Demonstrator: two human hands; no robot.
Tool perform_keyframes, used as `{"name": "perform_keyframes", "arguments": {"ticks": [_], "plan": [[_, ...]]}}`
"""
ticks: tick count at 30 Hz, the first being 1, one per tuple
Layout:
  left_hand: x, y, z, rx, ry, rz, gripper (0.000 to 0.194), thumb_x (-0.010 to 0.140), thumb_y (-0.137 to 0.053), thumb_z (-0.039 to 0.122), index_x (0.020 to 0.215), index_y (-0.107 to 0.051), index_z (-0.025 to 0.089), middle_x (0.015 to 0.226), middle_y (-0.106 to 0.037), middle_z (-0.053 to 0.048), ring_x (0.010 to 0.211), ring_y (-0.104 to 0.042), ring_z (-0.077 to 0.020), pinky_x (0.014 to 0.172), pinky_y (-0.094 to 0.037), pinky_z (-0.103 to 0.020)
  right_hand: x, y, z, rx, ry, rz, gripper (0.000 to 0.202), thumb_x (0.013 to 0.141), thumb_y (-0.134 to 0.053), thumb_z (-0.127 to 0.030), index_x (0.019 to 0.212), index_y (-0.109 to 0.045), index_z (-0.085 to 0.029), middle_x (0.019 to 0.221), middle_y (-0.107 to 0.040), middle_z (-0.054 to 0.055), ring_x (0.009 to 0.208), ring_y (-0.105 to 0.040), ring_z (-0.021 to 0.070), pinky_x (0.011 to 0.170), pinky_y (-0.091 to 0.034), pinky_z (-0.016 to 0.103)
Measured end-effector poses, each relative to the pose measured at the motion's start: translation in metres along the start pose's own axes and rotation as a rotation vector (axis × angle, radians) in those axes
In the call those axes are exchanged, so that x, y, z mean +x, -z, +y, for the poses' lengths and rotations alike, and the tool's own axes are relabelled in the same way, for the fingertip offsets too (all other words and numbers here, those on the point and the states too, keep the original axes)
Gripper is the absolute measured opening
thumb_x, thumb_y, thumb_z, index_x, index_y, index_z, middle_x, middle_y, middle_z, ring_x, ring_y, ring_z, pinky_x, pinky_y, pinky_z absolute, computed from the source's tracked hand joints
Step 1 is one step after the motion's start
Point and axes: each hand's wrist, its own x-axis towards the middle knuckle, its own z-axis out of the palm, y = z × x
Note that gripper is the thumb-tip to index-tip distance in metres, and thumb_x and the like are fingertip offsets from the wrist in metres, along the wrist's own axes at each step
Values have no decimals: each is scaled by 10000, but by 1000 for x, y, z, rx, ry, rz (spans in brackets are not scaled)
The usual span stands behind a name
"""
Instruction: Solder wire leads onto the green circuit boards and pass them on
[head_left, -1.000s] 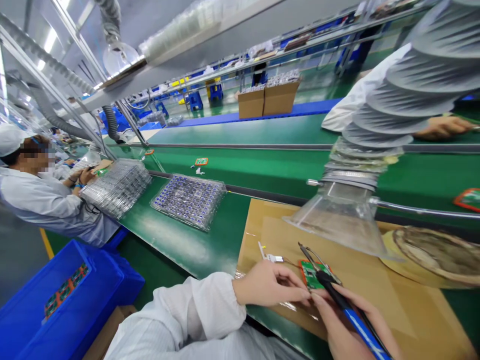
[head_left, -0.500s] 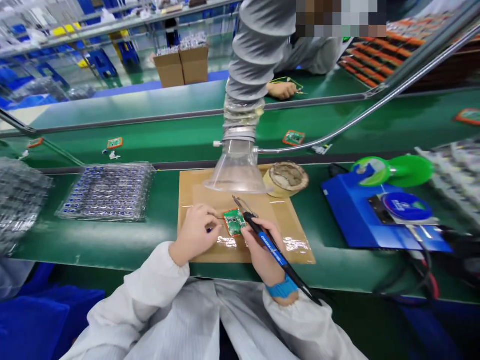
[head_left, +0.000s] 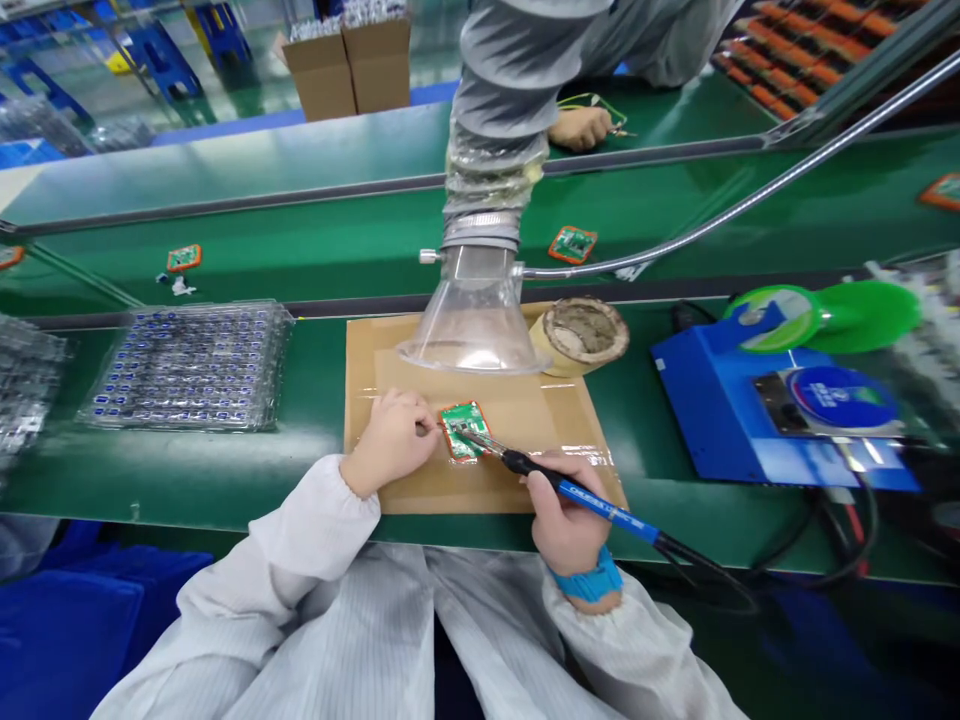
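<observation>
A small green circuit board [head_left: 472, 445] with an orange edge lies on a brown cardboard sheet [head_left: 487, 495]. At its left side is my left hand [head_left: 394, 440], fingers pinched together; whatever is between them is too small to make out. My right hand [head_left: 570, 510] grips a soldering iron [head_left: 611, 512] with a blue and black handle. The iron slants left, its metal tip over the middle of the board; I cannot tell whether it touches. Above the sheet hangs a clear fume hood [head_left: 476, 325] on a grey ribbed duct [head_left: 499, 110].
A round crusty pot [head_left: 581, 335] stands at the sheet's back right. Right of it is a blue soldering station [head_left: 697, 410] with a green reel [head_left: 862, 315]. Clear trays of blue-marked parts [head_left: 187, 365] lie left. Another person's hand [head_left: 581, 128] rests across the bench.
My right hand has drawn back to the right and turned the soldering iron, bringing its tip from beyond the board onto its middle area. The left hand stays beside the board. The view has shifted.
</observation>
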Motion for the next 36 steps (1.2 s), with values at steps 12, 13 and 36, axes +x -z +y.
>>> {"name": "perform_keyframes", "arguments": {"ticks": [12, 13, 36], "plan": [[-1, -1, 2, -33, 4, 1, 201, 824, -704, 146, 633, -654, 183, 946, -716, -24, 993, -565, -226, 914, -367, -425, 4, -4, -6, -6, 32, -82, 64, 906, -699, -220, 965, -696, -244, 865, -702, 20, 780, -704, 172, 695, -571, 283], [-1, -1, 2, -36, 5, 4, 194, 821, -701, 143, 637, -657, 183, 945, -715, -23, 993, -566, -225, 916, -367, -425, 4, -4, -6, -14, 38, -96, 69, 905, -698, -218, 969, -693, -243, 863, -705, 21, 775, -704, 175, 688, -571, 285], [-3, -6, 5, -11, 33, 28, 184, 824, -694, 166, 644, -669, 194, 961, -705, -22, 1002, -566, -233, 909, -381, -434, 6, -3, -11, -65, 63, -127, 50, 902, -688, -282, 921, -673, -238, 809, -696, 35, 737, -690, 201, 639, -569, 327]]}}
